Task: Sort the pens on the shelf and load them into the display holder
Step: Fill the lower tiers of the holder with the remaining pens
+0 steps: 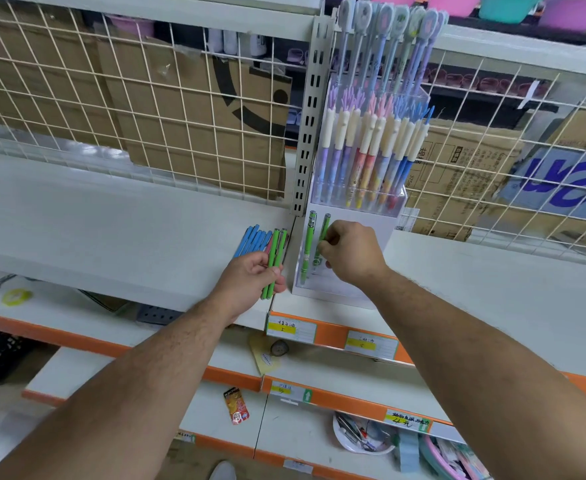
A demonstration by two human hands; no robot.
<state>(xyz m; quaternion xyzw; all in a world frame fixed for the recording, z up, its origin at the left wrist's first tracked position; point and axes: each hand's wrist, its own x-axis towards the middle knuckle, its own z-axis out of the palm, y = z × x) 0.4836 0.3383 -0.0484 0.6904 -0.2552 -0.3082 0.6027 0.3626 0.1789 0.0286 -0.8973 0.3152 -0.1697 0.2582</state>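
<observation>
Two green pens [308,247] in display holder [353,216]

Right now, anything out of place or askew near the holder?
Nothing damaged. Blue pens fan out unsorted by the left hand, left of the display holder; a red packet lies askew on a lower shelf.

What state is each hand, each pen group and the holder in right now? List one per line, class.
left hand: grips two green pens and a blue bunch
right hand: pinches a green pen in the front tier
other green pen: stands in the front tier, untouched
display holder: upper tiers full, front tier mostly empty
</observation>
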